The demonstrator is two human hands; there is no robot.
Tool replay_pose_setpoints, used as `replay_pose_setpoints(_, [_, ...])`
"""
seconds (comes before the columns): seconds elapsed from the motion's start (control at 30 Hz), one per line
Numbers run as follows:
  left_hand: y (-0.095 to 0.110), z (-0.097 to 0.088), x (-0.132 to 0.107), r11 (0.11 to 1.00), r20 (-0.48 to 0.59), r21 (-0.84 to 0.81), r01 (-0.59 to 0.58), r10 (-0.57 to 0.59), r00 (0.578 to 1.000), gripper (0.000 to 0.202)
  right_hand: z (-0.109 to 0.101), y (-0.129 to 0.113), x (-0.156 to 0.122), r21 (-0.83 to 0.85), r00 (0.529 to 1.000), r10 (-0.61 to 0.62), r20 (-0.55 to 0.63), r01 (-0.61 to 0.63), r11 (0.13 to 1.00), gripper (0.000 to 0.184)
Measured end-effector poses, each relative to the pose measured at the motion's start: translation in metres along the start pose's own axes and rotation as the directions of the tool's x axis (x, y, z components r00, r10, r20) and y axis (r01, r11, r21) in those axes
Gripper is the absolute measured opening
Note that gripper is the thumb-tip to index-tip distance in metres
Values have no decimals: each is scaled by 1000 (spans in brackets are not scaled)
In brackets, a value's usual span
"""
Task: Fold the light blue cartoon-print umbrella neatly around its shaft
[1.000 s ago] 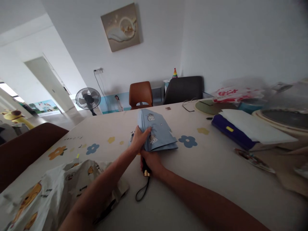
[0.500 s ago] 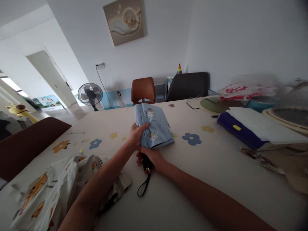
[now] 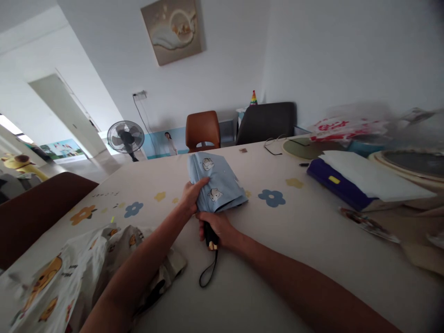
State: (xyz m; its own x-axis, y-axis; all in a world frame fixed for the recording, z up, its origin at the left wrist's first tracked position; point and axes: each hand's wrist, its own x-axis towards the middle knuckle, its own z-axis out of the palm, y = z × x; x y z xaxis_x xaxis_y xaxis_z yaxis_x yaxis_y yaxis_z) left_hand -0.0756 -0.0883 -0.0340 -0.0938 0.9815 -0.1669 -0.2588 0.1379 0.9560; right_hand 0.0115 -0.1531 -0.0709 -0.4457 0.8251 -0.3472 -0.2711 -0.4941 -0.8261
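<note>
A folded light-blue umbrella with white cartoon animal prints is held above the table, its canopy pointing away from me and its loose folds spread to the right. My left hand is closed around the left side of the canopy, thumb lying on top of the cloth. Just below it, my right hand grips the umbrella's black handle, close under the canopy edge. The handle ends in a gold-coloured tip, and a thin black wrist strap hangs in a loop from it. The fingers beneath the canopy are hidden.
A crumpled white cloth with cartoon bears lies at the left, partly under my left forearm. At right are a purple box with white paper, eyeglasses, a round green mat and a plastic bag. Chairs stand around the table.
The whole view has shifted slightly, so things sit a little further left. Both hands keep the same hold on the umbrella; the strap loop has swung slightly.
</note>
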Motion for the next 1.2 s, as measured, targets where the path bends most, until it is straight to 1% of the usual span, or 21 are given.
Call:
replay_pose_setpoints(0.07, [2,-4,4,992,2,128,-13,12,1000,38,1,0,1,-13,998,38,-40,-39,999,26])
replay_pose_setpoints(0.1, [4,-7,6,970,-50,228,-78,92,995,40,2,1,2,-4,997,60,-54,-60,998,27])
replay_pose_setpoints(0.13, [8,-9,7,920,-115,350,-177,230,966,42,2,1,3,6,995,77,-63,-77,997,27])
replay_pose_setpoints(0.17, [12,-10,7,828,-156,481,-286,402,902,45,2,1,4,15,994,84,-70,-83,996,28])
replay_pose_setpoints(0.2, [16,-10,6,702,-147,602,-380,565,812,48,2,1,5,23,994,81,-77,-80,997,28])
replay_pose_setpoints(0.23, [20,-8,4,562,-81,693,-451,682,727,48,2,1,6,28,994,71,-83,-69,997,27])
replay_pose_setpoints(0.27, [24,-4,2,430,32,746,-509,740,672,46,2,2,7,30,994,59,-87,-57,998,27])
replay_pose_setpoints(0.3, [27,3,-1,316,169,766,-560,741,650,40,2,3,7,30,995,49,-88,-47,998,26])
replay_pose_setpoints(0.33, [29,12,-3,221,309,764,-606,700,644,34,2,4,8,30,995,39,-90,-37,999,25])
replay_pose_setpoints(0.4, [30,35,-6,55,572,712,-700,532,624,29,3,5,8,24,995,18,-93,-16,1000,24])
replay_pose_setpoints(0.47, [26,61,-4,-123,788,592,-796,292,541,35,3,7,7,17,995,-14,-102,15,1000,22])
replay_pose_setpoints(0.53, [21,84,2,-252,881,468,-847,57,470,42,4,7,5,15,991,-56,-120,58,998,19])
replay_pose_setpoints(0.57, [18,94,6,-300,884,433,-850,-46,466,43,4,7,5,13,989,-78,-127,80,997,17])
replay_pose_setpoints(0.6, [16,102,10,-340,864,418,-842,-137,484,42,4,7,4,6,987,-98,-131,99,995,16])
replay_pose_setpoints(0.67, [14,115,17,-404,789,434,-806,-262,556,36,4,7,4,-16,985,-122,-122,121,993,15])
replay_pose_setpoints(0.73, [15,123,22,-437,726,463,-771,-313,613,30,4,7,4,-35,986,-120,-114,117,992,15])
replay_pose_setpoints(0.83, [21,127,26,-419,696,493,-762,-336,635,23,3,7,4,-48,987,-119,-104,114,992,18])
replay_pose_setpoints(0.93, [30,125,27,-378,686,507,-775,-368,628,22,3,7,4,-70,989,-116,-92,109,992,22])
replay_pose_setpoints(1.0, [37,121,26,-361,708,498,-788,-356,610,23,3,6,4,-75,991,-96,-97,89,993,24])
replay_pose_setpoints(1.07, [46,116,24,-364,764,466,-807,-295,574,28,3,6,5,-82,993,-68,-100,60,995,25])
replay_pose_setpoints(1.2, [69,98,15,-413,880,392,-822,-91,466,34,2,6,8,-97,993,-35,-109,24,995,27])
